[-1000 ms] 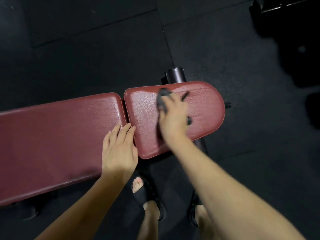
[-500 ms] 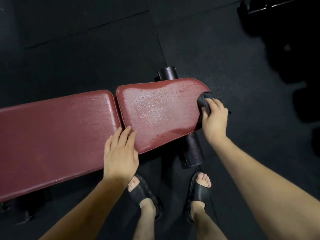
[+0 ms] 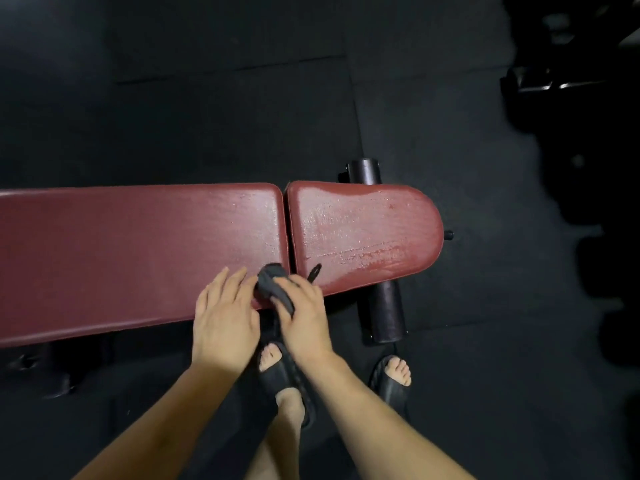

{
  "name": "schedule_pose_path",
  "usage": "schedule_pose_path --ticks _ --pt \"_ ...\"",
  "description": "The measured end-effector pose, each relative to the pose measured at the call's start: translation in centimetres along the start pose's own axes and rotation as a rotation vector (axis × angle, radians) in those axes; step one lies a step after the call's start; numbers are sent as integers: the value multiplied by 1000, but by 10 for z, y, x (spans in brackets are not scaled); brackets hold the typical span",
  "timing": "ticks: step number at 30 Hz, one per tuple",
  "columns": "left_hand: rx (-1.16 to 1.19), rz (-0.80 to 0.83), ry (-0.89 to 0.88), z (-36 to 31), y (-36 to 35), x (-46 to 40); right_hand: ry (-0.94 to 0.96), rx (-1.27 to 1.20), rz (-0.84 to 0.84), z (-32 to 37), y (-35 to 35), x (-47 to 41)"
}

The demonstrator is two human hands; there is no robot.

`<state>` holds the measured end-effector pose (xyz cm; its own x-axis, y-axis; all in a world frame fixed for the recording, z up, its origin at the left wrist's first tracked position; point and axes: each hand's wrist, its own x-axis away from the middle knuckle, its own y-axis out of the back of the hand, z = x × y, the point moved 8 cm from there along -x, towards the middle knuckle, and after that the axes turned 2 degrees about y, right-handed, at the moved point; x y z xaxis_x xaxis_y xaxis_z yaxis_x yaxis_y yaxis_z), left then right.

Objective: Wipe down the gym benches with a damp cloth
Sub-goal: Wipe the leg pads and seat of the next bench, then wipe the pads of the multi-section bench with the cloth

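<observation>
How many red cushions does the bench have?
2. The long pad stretches off to the left, and the short rounded pad sits right of the gap. The long one runs out of the picture, so more could be hidden.

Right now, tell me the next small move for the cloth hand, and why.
Probably sweep the cloth left along the long pad. The right hand holds it at the gap between the pads; the short pad glistens wet, the long pad looks mostly dull, and the left hand rests flat there.
</observation>
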<state>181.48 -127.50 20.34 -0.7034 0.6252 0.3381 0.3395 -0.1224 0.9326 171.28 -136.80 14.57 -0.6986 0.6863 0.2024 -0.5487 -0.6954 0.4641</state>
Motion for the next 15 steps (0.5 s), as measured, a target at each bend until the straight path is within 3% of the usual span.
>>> schedule_pose_path --ticks 3,8,15 --pt "41 12 39 7 38 10 -68 -37 98 24 20 12" --pt "93 -3 1 -11 134 15 -166 -62 25 85 99 8" --pt "145 -65 -160 -79 286 42 -121 -157 -89 243 241 14"
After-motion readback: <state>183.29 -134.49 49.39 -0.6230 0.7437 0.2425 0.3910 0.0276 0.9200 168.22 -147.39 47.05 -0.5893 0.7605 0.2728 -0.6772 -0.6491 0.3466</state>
